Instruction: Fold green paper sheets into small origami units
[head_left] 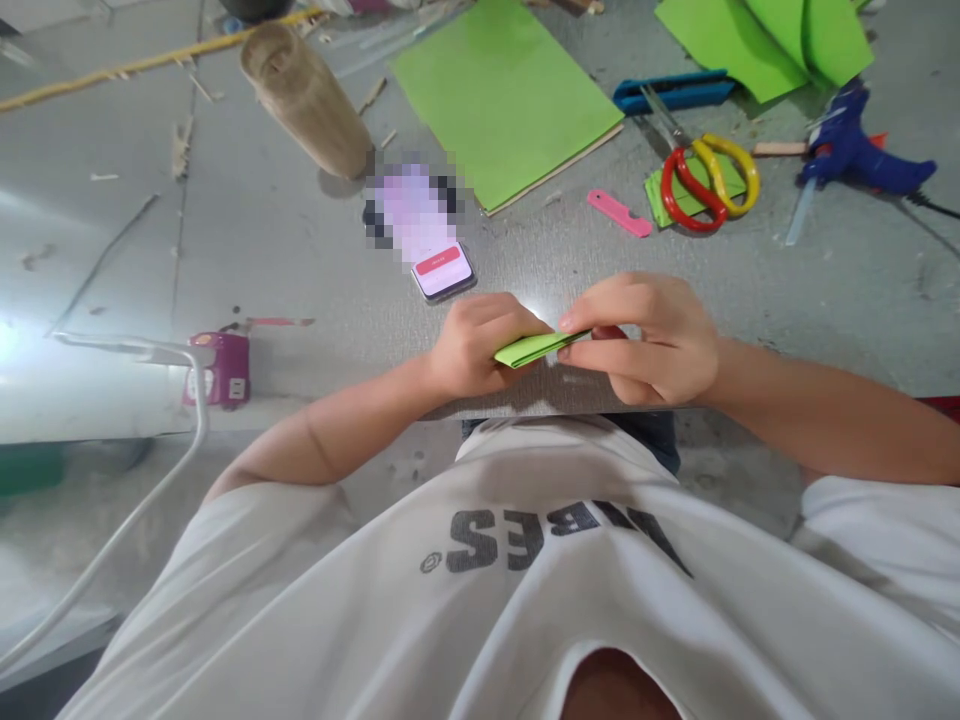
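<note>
Centrally, one strip of green paper [531, 349], folded flat in thin layers, is held above the grey, streak-textured table [337, 270], close to its edge; one end is gripped by the curled left hand [478, 345], the other pinched by the right hand [660, 342]. Beyond are laid: scissors [677, 162], red and yellow loop handles; one smooth, square-cornered green sheet [510, 100].

The place looked like a craft workspace; whether it belonged to a home or a workshop could not be told. On the grey tabletop [825, 310], a blue glue gun [849, 150] and red-and-yellow scissors [679, 158] lay at two o'clock, a blue cutter [709, 90] at one, a large green sheet [510, 110] at twelve, and wood-like scraps [181, 150] at ten.
</note>
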